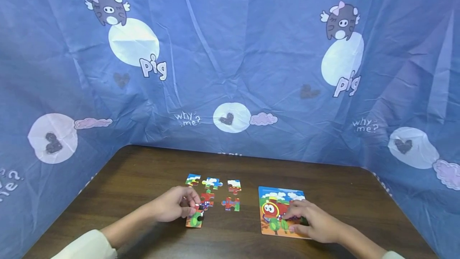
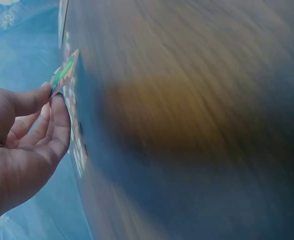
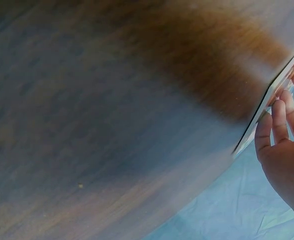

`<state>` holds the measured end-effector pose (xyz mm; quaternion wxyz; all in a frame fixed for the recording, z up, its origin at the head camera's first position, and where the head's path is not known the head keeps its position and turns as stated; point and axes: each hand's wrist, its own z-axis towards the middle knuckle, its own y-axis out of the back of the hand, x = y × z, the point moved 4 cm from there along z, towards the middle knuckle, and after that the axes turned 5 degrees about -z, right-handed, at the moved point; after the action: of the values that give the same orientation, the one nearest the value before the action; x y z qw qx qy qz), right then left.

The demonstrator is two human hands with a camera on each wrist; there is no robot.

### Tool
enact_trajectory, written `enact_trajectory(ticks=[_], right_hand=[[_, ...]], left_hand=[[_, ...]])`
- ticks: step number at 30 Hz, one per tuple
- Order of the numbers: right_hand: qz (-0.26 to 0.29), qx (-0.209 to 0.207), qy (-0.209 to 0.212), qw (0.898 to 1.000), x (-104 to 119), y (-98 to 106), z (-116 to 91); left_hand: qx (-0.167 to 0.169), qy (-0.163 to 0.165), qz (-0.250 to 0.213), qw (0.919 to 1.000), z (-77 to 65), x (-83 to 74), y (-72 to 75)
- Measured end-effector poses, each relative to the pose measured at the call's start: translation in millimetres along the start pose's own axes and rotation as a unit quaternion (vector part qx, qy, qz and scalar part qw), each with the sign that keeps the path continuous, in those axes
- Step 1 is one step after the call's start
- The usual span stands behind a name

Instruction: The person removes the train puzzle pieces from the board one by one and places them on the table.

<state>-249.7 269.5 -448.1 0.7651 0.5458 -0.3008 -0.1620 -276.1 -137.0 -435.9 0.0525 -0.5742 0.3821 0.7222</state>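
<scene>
In the head view my left hand (image 1: pixel 175 205) pinches a jigsaw piece (image 1: pixel 194 220) between thumb and fingertips. The piece shows a green treetop on orange ground and stands tilted up from the table in the left wrist view. Just beyond it lies a red piece (image 1: pixel 207 199), partly hidden by my fingers. On the right, my right hand (image 1: pixel 318 221) rests over the lower right of a puzzle board (image 1: pixel 284 192) picturing a red train with a face. Its fingertips (image 3: pixel 264 121) touch the board's face, the thumb lower down, and hide part of the train.
Several loose pieces lie left of the board: a sky piece (image 1: pixel 212 182), a corner piece (image 1: pixel 193 179), a white-and-red one (image 1: pixel 234 186) and a red-and-blue one (image 1: pixel 231 204). The dark wooden table (image 1: pixel 154 167) ends against a blue printed cloth (image 1: pixel 230 79).
</scene>
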Motion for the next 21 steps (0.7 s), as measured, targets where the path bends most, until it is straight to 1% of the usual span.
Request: enact_trajectory(ticks=[3, 8, 12, 15, 21], right_hand=[[-0.001, 0.003, -0.002, 1.000, 0.3, 0.8, 0.0], [0.004, 0.016, -0.015, 1.000, 0.3, 1.1, -0.2], [0.000, 0.017, -0.015, 1.000, 0.0, 1.1, -0.3], [-0.006, 0.015, -0.013, 1.000, -0.4, 0.8, -0.5], [-0.013, 0.029, -0.039, 0.999, -1.0, 1.1, -1.7]], left_hand=[[0.002, 0.003, -0.011, 0.9999, -6.6, 5.6, 6.1], [0.007, 0.014, -0.009, 0.9998, -13.6, 16.1, 11.3], [0.007, 0.013, 0.017, 0.9998, -16.4, 21.3, 12.9], [0.004, 0.005, 0.046, 0.9989, -17.0, 22.3, 13.9], [-0.003, -0.004, 0.101, 0.9949, -17.6, 20.4, 16.5]])
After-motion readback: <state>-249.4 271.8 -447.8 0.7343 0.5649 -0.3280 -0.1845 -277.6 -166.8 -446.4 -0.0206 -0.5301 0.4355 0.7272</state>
